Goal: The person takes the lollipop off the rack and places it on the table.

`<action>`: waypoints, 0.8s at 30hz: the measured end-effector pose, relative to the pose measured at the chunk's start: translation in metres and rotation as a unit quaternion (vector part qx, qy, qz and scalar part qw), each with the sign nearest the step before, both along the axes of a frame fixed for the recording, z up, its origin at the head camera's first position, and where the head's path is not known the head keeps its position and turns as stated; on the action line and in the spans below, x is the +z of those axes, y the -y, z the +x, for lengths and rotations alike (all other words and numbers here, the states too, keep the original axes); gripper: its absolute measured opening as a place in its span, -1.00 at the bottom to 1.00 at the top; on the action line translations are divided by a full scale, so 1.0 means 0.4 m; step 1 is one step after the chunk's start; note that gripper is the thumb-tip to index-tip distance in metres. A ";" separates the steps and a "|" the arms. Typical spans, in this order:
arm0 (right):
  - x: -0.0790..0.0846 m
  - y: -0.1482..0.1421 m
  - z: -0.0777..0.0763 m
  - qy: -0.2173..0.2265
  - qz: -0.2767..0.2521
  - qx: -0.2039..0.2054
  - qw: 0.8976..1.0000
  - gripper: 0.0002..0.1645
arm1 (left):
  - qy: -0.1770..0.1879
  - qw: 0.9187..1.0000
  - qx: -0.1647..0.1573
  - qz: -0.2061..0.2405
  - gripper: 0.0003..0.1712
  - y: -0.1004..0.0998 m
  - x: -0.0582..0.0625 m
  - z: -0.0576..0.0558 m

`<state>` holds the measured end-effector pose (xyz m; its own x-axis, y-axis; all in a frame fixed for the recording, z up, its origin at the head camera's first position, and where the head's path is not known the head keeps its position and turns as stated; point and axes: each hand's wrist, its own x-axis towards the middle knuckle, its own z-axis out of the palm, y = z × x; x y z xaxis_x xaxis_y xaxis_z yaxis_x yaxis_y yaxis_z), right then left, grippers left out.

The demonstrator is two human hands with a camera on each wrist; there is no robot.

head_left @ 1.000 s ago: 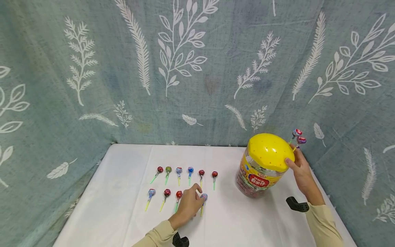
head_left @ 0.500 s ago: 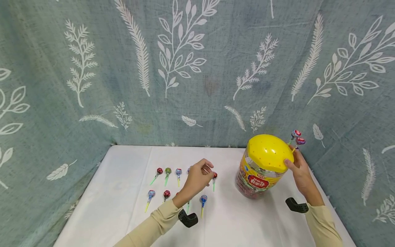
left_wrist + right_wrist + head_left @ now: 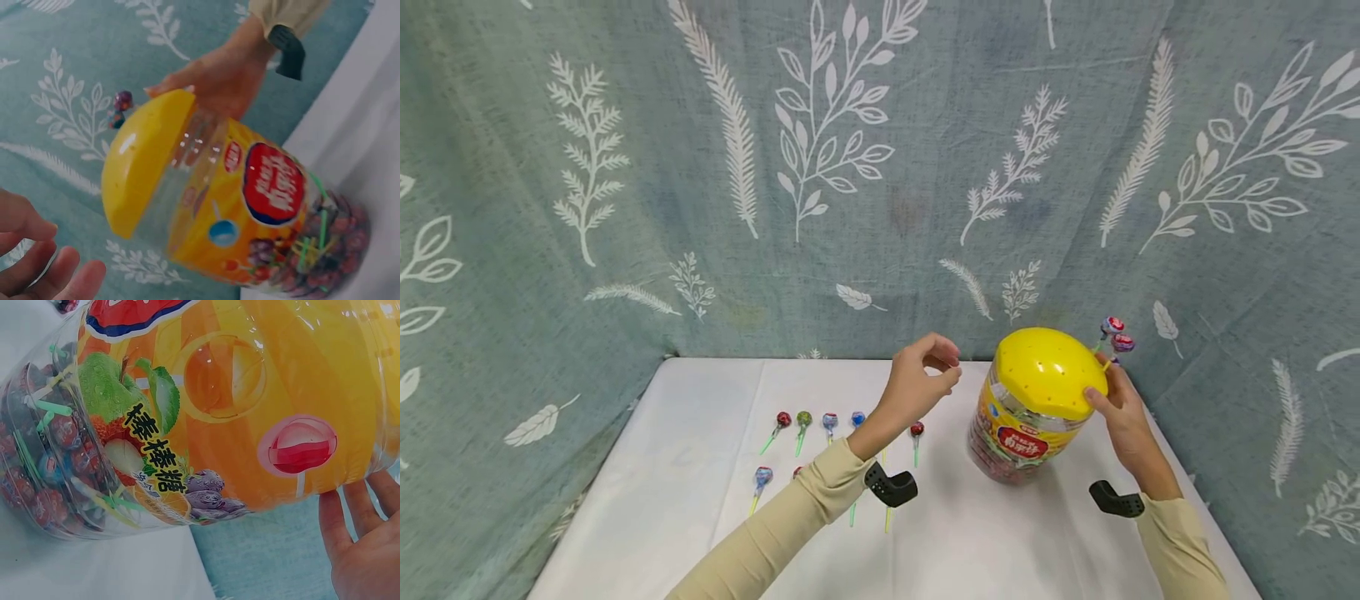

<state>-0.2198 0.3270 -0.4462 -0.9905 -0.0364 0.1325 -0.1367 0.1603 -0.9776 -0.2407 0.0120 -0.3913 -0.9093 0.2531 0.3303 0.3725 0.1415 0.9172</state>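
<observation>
A large clear jar (image 3: 1011,442) with a domed yellow lid (image 3: 1051,371) and a fruit-printed label stands on the white table; many wrapped lollipops show through its lower part. My right hand (image 3: 1127,417) grips the jar at the lid's right side, thumb on the lid's edge. Beside those fingers two lollipops (image 3: 1117,335) stick up, their sticks running down to the lid's edge. Left of the jar, my left hand (image 3: 921,375) is raised, fingers loosely bent and thumb near the index finger. In the left wrist view, nothing shows between the left hand's fingers (image 3: 37,262).
Two rows of lollipops lie on the table, among them a green one (image 3: 804,418), a red one (image 3: 917,429) and a blue one (image 3: 763,477). My left forearm (image 3: 805,508) hides part of both rows. A patterned curtain (image 3: 902,208) hangs behind the table (image 3: 685,433).
My left hand has left the front row of lollipops, rising and moving right to beside the jar. My right hand keeps its grip on the jar.
</observation>
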 end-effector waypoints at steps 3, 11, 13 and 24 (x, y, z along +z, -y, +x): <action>-0.002 0.000 0.000 0.003 0.013 0.004 1.000 -0.23 | -0.011 1.000 -0.001 -0.010 -0.80 -0.022 0.019 -0.010; 0.000 -0.004 0.000 -0.001 0.016 0.000 1.000 -0.24 | -0.051 0.998 -0.017 -0.013 -0.72 -0.108 0.065 -0.045; 0.003 -0.005 -0.001 -0.003 0.014 -0.002 1.000 -0.23 | -0.062 0.998 -0.020 -0.015 -0.71 -0.139 0.076 -0.059; 0.003 0.001 -0.004 0.014 0.015 -0.004 1.000 -0.22 | -0.088 0.992 -0.070 -0.049 -0.67 -0.297 0.100 -0.114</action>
<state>-0.2214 0.3265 -0.4448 -0.9941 -0.0327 0.1031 -0.1074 0.1905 -0.9758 -0.2863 0.1308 -0.3512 -0.7936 0.4120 0.4476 0.5475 0.1630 0.8208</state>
